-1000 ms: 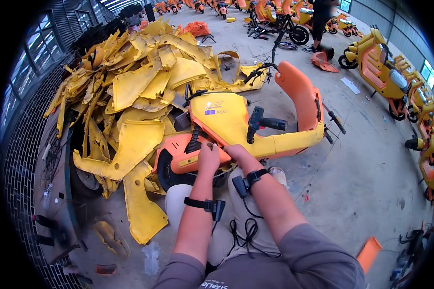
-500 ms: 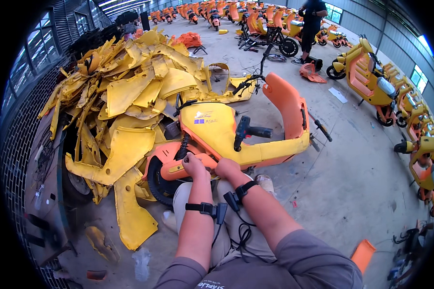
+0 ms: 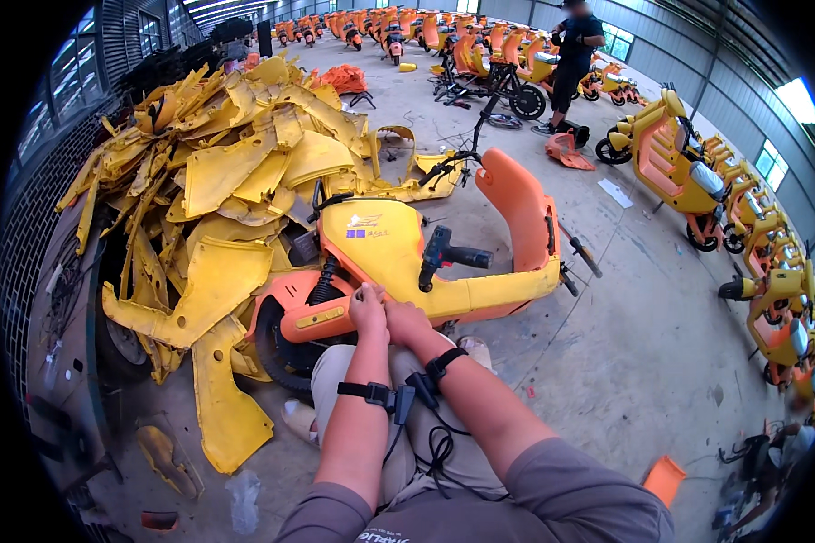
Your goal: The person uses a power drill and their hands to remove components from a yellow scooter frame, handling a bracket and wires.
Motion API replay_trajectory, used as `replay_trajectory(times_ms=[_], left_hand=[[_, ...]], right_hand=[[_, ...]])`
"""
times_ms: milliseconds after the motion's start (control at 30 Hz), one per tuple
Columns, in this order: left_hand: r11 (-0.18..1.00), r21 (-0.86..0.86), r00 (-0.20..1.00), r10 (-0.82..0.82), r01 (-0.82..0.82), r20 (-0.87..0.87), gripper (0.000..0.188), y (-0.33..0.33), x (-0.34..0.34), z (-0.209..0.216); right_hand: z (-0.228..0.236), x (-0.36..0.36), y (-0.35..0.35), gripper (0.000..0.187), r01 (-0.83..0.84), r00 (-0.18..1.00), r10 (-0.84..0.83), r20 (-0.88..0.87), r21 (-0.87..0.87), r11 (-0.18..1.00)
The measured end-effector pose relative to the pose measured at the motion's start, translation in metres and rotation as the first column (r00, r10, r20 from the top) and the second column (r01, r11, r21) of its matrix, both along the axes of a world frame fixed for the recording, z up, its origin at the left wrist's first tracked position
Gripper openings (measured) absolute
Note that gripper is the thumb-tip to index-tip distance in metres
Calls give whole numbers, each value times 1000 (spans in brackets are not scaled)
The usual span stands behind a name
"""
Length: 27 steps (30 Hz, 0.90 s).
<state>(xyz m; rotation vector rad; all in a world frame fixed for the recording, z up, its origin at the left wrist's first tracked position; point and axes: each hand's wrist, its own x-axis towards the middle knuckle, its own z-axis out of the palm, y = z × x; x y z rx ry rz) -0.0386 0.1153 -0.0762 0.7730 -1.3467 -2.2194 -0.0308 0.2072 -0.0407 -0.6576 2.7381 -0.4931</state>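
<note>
An electric scooter [image 3: 380,237] with yellow and orange panels stands in front of my knees. Along its lower rear runs an orange cover [image 3: 321,317], above the black rear wheel [image 3: 285,353]. My left hand [image 3: 369,309] is closed at the front end of that cover. Right beside it, my right hand [image 3: 407,323] is closed too, its fingertips mostly hidden. What either hand grips, if anything, cannot be made out. A dark cordless drill [image 3: 455,257] lies on the scooter's yellow floor section.
At the left rises a big heap of yellow body panels [image 3: 235,172]. Rows of scooters [image 3: 666,163] line the right and the back. A person in dark clothes [image 3: 575,63] stands at the far right. An orange panel [image 3: 664,480] lies on the floor near my right elbow.
My left hand has moved right along the orange cover, so both hands are now side by side. The whole scene has shifted slightly left in the view. The drill stays on the scooter.
</note>
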Motion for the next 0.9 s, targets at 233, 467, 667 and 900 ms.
replay_trajectory(times_ms=[233, 467, 667, 900], left_hand=[[999, -37, 999, -25, 26, 40, 27, -2, -9, -21], [998, 15, 992, -64, 63, 108, 19, 5, -15, -34], [987, -58, 979, -141, 151, 146, 45, -1, -17, -52], [903, -385, 857, 39, 190, 513, 54, 52, -22, -46]], right_hand=[[10, -9, -6, 30, 60, 987, -77, 144, 118, 991], [-39, -35, -8, 34, 129, 955, -159, 252, 132, 983], [-46, -19, -19, 36, 311, 872, -348, 345, 160, 937], [-127, -61, 25, 52, 638, 616, -592, 519, 112, 762]])
